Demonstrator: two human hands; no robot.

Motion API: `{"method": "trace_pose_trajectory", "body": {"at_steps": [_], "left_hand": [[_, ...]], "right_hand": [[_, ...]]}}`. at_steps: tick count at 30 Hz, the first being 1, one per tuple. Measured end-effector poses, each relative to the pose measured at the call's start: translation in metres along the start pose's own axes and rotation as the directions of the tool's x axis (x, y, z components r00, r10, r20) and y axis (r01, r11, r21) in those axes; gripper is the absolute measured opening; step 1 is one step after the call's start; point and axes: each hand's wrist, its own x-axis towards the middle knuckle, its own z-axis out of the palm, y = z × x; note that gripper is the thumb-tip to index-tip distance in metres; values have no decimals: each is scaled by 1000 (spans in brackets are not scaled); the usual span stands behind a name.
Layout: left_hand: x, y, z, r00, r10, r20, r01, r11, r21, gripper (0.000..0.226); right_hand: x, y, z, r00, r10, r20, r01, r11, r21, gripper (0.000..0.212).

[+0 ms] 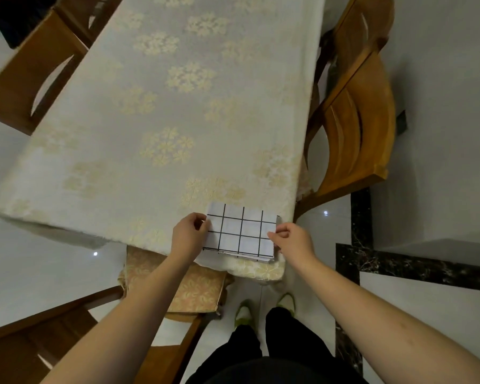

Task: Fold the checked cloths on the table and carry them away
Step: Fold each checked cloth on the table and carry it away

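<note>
A folded white cloth with a black check (240, 231) lies in a small stack at the near right corner of the table (161, 112), which wears a cream floral tablecloth. My left hand (187, 234) pinches the stack's left edge between thumb and curled fingers. On the opposite side, my right hand (291, 239) pinches the right edge. Layered edges of cloth show along the stack's near side.
Wooden chairs stand at the right (355, 112), the far left (31, 70) and the near left, the last with a floral cushion (189, 289). The pale tiled floor has a dark marble border (410, 264). My feet are close to the table's corner.
</note>
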Motion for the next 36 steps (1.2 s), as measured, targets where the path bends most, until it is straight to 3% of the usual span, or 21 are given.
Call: {"method": "trace_pose_trajectory", "body": {"at_steps": [5,7,10,12,14,17,19,22,25,36], "left_hand": [[2,-13,4,998,38,-45,-37,999,7,33],[3,-17,6,978,170,-117,-161,984,77,33],[3,-19,11,850,510,-131,-456,837,302,34],[5,-18,17,779,627,-16,-574,724,382,42],[6,-19,25,727,676,124,-652,621,436,53],[8,-23,32,688,677,261,-702,531,474,58],[9,-27,35,685,656,317,-712,513,480,60],[14,-35,37,694,625,358,-710,511,484,61],[16,-39,40,706,602,374,-702,524,482,62],[19,-41,46,769,538,344,-632,563,532,64]], "right_hand": [[-5,5,2,998,-28,-49,23,994,-109,21],[-8,5,3,986,-78,-150,51,983,-176,24],[-9,3,10,914,-343,-216,265,909,-323,22],[-9,-3,23,835,-537,-122,442,786,-433,28],[-8,-10,40,788,-616,-16,502,657,-563,41],[-3,-13,66,760,-643,96,494,475,-728,52],[2,-6,76,801,-571,182,483,435,-760,58],[10,9,80,868,-448,216,419,425,-802,65],[14,16,80,873,-446,196,381,373,-846,67],[16,21,81,893,-433,119,310,402,-861,73]]}}
